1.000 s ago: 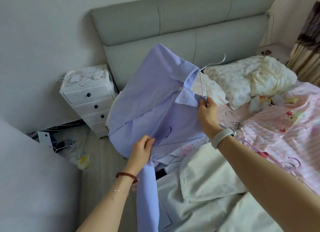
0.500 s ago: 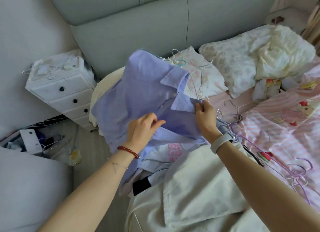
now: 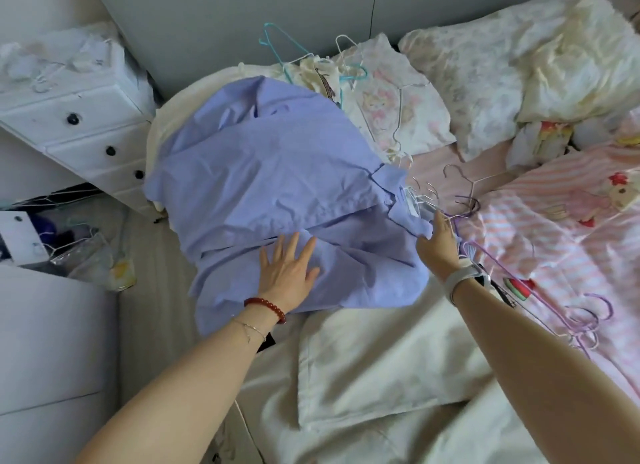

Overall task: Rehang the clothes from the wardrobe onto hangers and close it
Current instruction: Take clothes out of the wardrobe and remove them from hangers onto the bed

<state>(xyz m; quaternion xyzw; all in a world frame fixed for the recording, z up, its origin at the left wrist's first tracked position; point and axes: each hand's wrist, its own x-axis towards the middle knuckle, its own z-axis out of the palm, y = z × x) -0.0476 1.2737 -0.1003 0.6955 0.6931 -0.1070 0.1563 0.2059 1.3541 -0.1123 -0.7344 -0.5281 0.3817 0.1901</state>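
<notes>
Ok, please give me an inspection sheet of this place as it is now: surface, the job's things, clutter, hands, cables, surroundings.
Surface: bed, cream sheet, pink striped quilt at right.
Job's things: lilac shirt spread flat; loose wire hangers beside its collar; teal hanger near the headboard.
Clutter: pillows, crumpled clothes.
Hands: left hand flat on the shirt; right hand at the shirt's edge by the hangers, grip unclear.
Cables: nothing seen.
Surroundings: white drawer unit, grey headboard.
</notes>
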